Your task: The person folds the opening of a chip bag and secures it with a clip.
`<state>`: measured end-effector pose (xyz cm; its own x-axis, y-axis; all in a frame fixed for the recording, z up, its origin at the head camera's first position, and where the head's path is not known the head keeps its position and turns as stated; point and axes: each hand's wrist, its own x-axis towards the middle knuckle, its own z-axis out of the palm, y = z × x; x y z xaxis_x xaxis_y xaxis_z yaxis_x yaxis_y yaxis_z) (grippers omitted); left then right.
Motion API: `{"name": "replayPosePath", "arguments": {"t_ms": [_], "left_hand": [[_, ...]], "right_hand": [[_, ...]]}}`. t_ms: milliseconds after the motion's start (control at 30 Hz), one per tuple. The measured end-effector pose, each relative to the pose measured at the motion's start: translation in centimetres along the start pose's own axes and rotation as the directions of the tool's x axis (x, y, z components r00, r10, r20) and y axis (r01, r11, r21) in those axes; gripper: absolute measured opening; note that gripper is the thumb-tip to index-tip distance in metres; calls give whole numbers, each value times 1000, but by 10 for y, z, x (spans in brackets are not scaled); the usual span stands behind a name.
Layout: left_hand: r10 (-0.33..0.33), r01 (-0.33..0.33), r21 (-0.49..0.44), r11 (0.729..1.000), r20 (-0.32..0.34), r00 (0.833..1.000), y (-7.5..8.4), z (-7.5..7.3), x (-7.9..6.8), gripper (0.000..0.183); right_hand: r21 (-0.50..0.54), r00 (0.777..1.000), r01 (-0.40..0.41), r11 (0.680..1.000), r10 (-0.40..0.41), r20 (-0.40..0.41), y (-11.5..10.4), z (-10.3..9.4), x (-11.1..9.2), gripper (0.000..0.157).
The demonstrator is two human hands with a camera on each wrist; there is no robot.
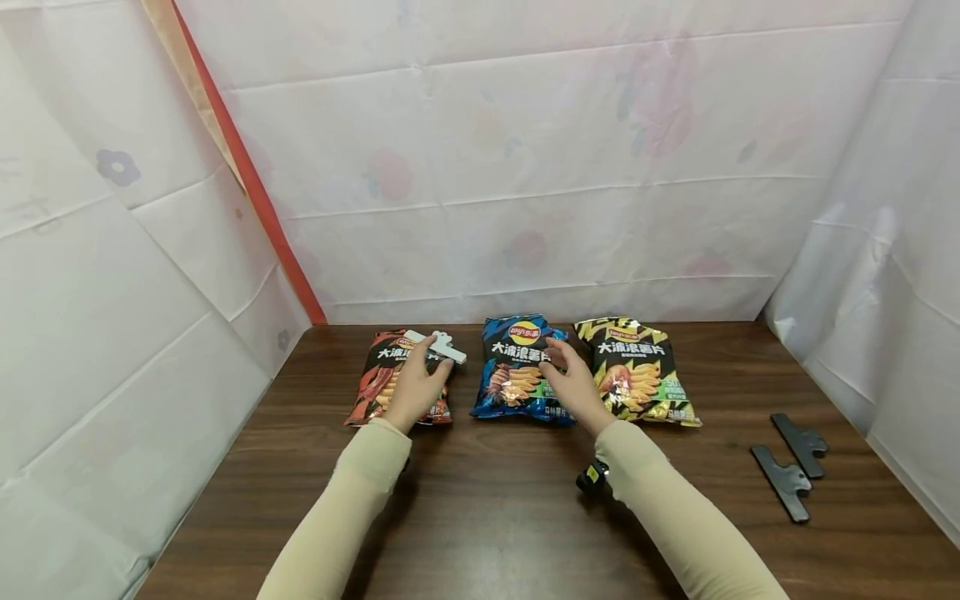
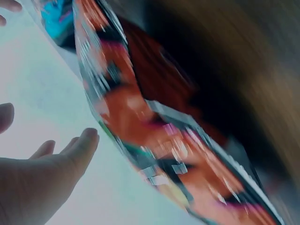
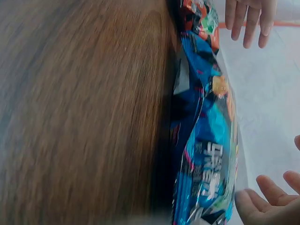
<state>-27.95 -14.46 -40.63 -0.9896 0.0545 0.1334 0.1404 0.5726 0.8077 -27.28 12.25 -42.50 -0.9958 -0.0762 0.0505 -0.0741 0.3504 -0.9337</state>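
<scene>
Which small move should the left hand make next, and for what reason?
The left hand should perhaps ease down and pinch the long white plastic-looking clip, because in the head view the hand overlaps it at the upper part of the red pillow-shaped foil bag. In the left wrist view its fingers look loose; contact is unclear.

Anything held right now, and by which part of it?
Nothing appears held: the left hand is open over the white clip, and the right hand is open above the blue chip bag.
</scene>
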Motion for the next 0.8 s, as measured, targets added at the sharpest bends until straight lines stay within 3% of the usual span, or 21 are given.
{"name": "replayPosePath", "arguments": {"t_ms": [133,333,567,800], "left_hand": [[-1,1,-2,1000,52,999,4,15,1,65],[-64,65,-5,998,137,989,11,29,2,71],[-104,117,-52,992,197,975,10,41,7,74],[-155,168,-37,985,234,960,8,52,11,74]], "right_hand": [[36,999,-40,999,40,11,5,-5,0,57],[58,995,-104,993,104,12,12,-8,2,59],[84,982,-191,978,191,4,21,-9,8,63],[115,966,-255,960,258,-9,25,-9,11,66]]}}
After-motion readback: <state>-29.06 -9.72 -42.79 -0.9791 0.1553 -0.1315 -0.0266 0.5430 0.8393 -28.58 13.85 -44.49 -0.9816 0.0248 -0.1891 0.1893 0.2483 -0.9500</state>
